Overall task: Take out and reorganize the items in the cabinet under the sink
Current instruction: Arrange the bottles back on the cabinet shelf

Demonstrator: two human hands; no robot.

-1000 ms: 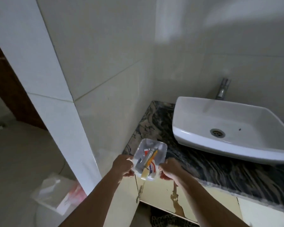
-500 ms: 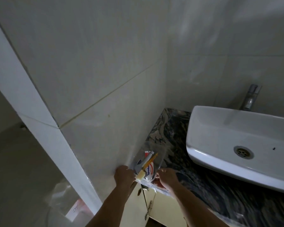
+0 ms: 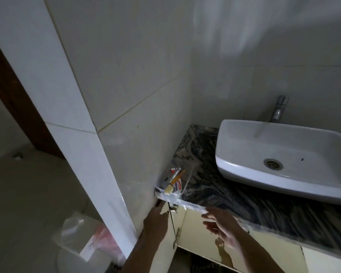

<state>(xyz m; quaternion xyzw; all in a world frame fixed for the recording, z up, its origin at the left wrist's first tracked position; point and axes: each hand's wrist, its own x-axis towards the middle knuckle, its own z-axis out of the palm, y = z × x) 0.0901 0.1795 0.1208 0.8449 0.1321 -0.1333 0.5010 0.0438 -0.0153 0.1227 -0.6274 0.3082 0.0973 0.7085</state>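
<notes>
Change: both hands have let go of the clear box (image 3: 182,179) and dropped below the counter edge.
Clear box: sits on the dark counter (image 3: 224,196), in the corner by the wall, left of the white sink (image 3: 244,146).
Inside: a toothpaste tube (image 3: 177,185) and small sticks.
Left hand (image 3: 156,221): low by the cupboard door (image 3: 203,233); I cannot tell its grip.
Right hand (image 3: 222,227): fingers spread, holding nothing.
</notes>
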